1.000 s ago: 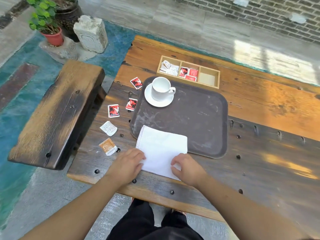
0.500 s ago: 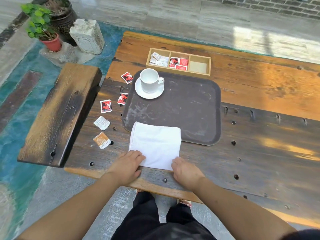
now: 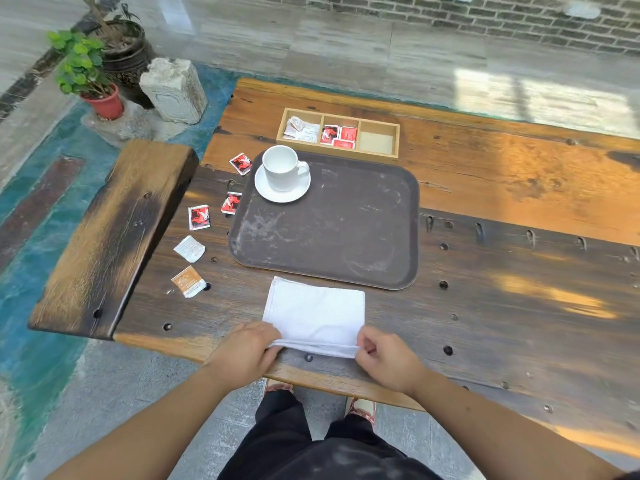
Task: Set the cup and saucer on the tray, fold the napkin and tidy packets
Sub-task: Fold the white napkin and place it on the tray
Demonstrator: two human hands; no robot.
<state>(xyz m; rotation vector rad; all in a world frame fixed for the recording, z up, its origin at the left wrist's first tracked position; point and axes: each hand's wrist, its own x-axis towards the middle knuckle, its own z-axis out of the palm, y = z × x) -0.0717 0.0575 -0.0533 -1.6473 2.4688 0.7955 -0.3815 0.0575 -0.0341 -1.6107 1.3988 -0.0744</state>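
Loose packets: five of them sit on the surface (image 3: 519, 306) left of the tray, the orange packet (image 3: 187, 282) nearest you, then the white packet (image 3: 189, 248), then three red packets (image 3: 198, 217) running up toward the far corner.
Your left hand (image 3: 244, 353): fingers (image 3: 268, 336) closed on the napkin's near left corner, pinching it just off the wood.
Napkin (image 3: 317, 310): white, folded flat, lying just short of the tray's near edge and apart from it; you've got its near edge lifted between both hands.
Cup (image 3: 281, 168): white, upright, handle pointing right, sitting on the saucer (image 3: 277, 194).
Saucer: resting in the far left corner of the tray (image 3: 329, 230).
Tray: dark, scuffed, rounded corners, flat on the surface in the middle.
Wooden box (image 3: 339, 155): just beyond the tray, three compartments; white packets in the left one, red ones in the middle, the right one shows bare wood.
Your right hand (image 3: 386, 360): fingers (image 3: 363, 336) pinched shut on the napkin's near right corner.
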